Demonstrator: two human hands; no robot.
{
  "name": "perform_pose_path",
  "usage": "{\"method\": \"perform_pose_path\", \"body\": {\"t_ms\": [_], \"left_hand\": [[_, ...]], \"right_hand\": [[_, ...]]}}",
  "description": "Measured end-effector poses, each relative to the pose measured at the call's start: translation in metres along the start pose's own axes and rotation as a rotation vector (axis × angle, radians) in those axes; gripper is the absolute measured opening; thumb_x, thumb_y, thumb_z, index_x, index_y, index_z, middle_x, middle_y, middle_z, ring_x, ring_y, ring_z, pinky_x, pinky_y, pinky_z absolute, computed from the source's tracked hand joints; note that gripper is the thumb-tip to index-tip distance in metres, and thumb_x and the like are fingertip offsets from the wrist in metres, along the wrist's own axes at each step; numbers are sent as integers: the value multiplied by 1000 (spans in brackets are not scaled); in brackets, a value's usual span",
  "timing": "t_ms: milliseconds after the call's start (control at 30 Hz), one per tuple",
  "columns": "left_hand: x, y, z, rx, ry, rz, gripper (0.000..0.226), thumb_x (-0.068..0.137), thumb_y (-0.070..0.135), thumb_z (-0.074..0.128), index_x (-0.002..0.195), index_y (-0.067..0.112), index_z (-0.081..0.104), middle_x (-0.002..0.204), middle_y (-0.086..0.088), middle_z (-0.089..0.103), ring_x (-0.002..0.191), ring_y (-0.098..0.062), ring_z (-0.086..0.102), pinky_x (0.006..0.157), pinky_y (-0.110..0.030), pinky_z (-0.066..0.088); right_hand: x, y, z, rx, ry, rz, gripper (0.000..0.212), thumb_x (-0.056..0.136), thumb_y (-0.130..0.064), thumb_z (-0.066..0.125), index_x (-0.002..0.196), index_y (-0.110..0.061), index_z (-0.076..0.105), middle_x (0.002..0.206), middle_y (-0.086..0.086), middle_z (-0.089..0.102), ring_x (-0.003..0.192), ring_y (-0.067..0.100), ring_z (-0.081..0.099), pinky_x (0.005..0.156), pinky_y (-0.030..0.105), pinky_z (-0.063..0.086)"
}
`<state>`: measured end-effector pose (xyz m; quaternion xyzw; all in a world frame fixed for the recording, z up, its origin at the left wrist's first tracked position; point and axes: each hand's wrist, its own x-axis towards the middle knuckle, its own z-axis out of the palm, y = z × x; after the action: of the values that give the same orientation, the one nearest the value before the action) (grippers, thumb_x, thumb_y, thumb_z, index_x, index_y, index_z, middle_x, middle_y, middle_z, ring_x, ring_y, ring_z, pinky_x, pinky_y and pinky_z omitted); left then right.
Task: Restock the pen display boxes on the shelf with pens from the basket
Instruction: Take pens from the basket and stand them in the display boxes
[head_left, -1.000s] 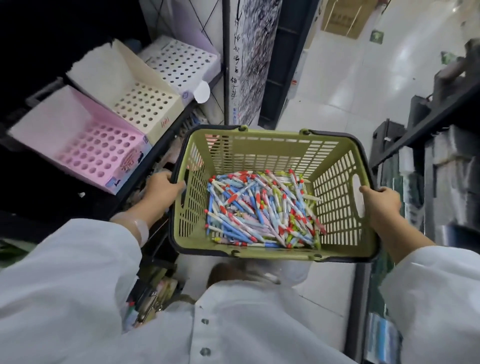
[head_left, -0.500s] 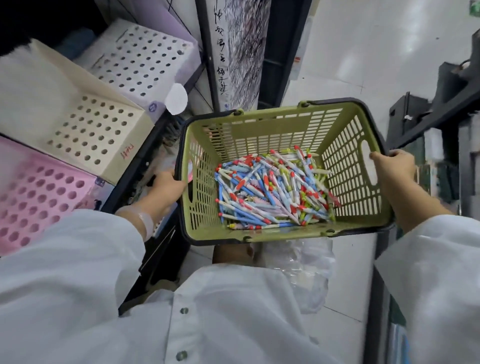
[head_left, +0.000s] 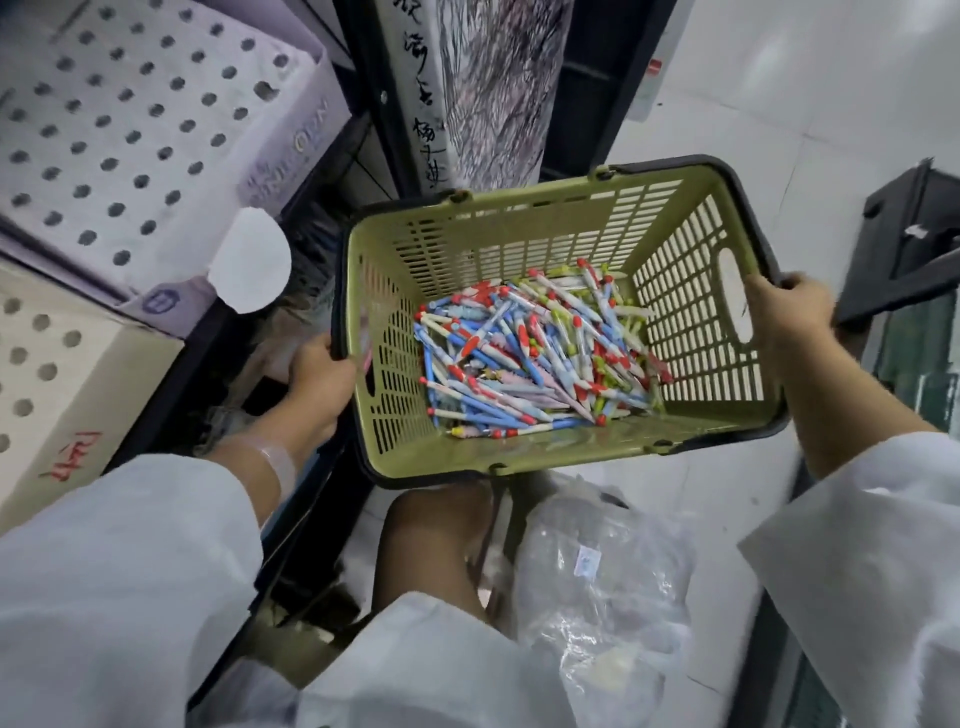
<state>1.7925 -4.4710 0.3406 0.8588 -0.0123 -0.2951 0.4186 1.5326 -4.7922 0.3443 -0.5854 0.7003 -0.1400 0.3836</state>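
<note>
While both hands' fingers grip its rim, the basket (head_left: 519, 228) holds loose pens (head_left: 535, 358).

Faint embossed lettering runs along the front wall of the lavender display box (head_left: 156, 130) at far left, too blurred to read; a round blue stamp sits on its near corner, also unreadable. The cream display box (head_left: 62, 374) near left carries red handwritten marks on its front face, not legible. A hanging scroll (head_left: 467, 88) beside the shelf post shows a column of black brush-written Chinese characters, which cannot be made out for certain
</note>
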Motion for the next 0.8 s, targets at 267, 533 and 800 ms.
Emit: {"method": "perform_pose_path", "body": {"t_ms": [267, 533, 800], "left_hand": [[14, 10, 6, 41, 33, 0, 22, 88, 9, 56, 69, 21, 52, 66, -1, 57, 57, -14, 53, 46, -23, 39], [12, 18, -2, 2, -115, -54, 14, 91, 18, 57, 101, 9, 61, 99, -15, 65, 90, -28, 62, 80, -41, 50], [24, 9, 4, -19, -84, 10, 12, 85, 6, 60, 96, 3, 65, 68, 0, 57, 60, -12, 49, 49, -24, 36]], "right_hand": [[27, -27, 17, -130, 14, -110, 30, 87, -22, 49, 112, -7, 58, 103, 15, 62, 94, 30, 59, 87, 43, 50], [-24, -72, 73, -587, -88, -746, 43, 87, -11, 53, 129, -4, 47, 129, 21, 46, 118, 37, 43, 95, 44, 38], [-39, -78, 156, -1121, -729, -799, 35, 93, -25, 51, 125, -11, 53, 123, 16, 58, 111, 31, 54, 85, 33, 43]]}}
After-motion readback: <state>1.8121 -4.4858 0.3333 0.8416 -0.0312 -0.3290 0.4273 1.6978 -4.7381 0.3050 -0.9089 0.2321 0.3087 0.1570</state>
